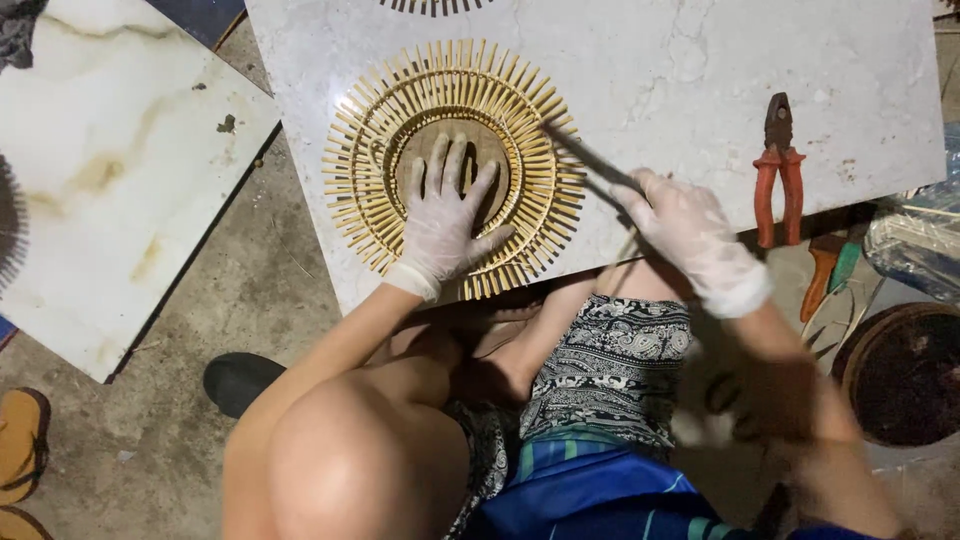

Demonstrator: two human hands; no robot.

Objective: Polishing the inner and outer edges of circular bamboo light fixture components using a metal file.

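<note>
Your gloved left hand lies flat, fingers spread wide, on the brown round centre of a sunburst frame of pale bamboo sticks, which rests on the white marble slab at 12 o'clock from your knees. Your gloved right hand, at 3 o'clock of the frame, closes its fingers around a thin dark blade whose tip touches the frame's outer sticks. Orange-handled pliers lie farther right on the slab. A crinkled clear plastic bag sits at the far right edge, above a round dark bowl.
</note>
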